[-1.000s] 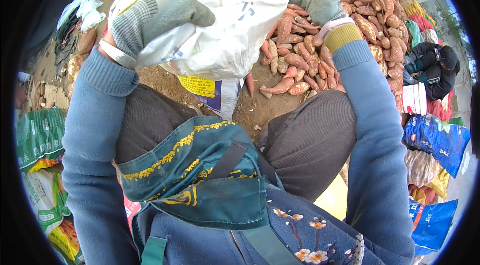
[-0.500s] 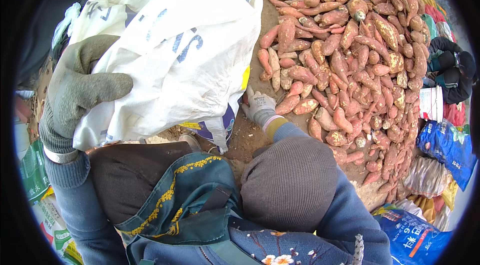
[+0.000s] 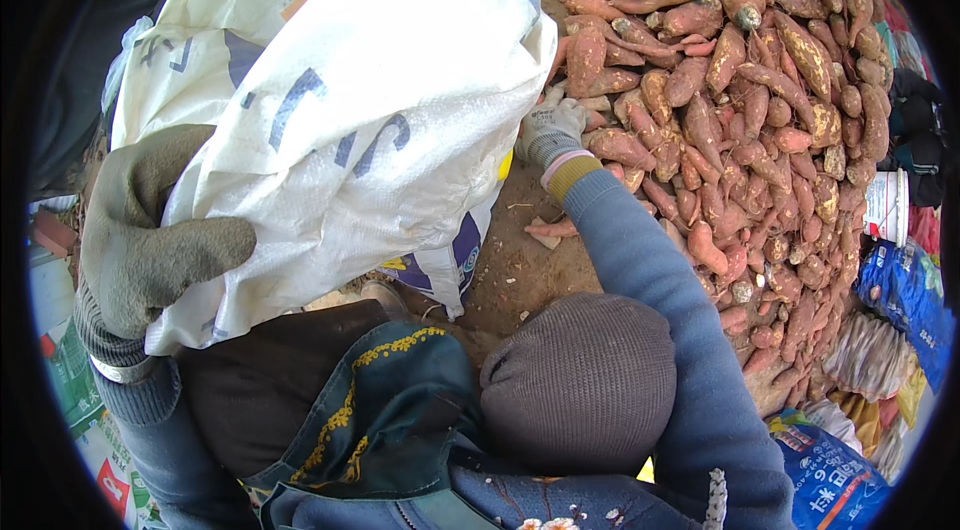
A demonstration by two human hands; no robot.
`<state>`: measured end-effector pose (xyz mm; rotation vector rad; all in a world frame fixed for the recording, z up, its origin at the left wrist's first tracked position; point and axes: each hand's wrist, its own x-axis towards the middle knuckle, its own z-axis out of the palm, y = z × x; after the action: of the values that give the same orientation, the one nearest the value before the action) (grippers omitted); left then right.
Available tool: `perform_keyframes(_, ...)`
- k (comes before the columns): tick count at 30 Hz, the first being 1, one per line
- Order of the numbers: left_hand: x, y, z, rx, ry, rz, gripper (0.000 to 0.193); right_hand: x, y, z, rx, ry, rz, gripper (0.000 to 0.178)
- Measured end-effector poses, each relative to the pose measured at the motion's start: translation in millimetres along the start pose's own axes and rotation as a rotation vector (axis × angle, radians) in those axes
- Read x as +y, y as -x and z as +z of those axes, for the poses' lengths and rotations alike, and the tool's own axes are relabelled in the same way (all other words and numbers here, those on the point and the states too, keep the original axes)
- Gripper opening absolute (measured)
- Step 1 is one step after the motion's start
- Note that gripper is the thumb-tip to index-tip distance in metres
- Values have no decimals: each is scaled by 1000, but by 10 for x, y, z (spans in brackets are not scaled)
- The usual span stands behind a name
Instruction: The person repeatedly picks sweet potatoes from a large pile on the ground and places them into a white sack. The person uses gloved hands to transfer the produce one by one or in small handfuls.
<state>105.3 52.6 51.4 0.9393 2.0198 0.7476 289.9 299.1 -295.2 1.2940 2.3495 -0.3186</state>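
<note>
While half-curled left hand (image 3: 148, 248) grips white sack (image 3: 385, 120), right hand (image 3: 554, 129) part-hidden, its hold unclear

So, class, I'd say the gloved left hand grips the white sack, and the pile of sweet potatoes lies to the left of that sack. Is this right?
Not quite: the head view shows the pile of sweet potatoes to the right of the white sack. The gloved left hand does grip that sack.
</note>
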Motion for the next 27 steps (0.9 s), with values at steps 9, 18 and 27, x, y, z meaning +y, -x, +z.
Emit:
perform_keyframes(9,-87,49,-13,-21,-73,15,74,166,108,95,-49,129,-232,81)
perform_keyframes(18,-106,34,3,-64,-30,24,73,81,-184,209,2,3,-120,68)
perform_keyframes(27,-129,35,-43,-87,-66,-7,79,62,507,394,99,-83,-202,84)
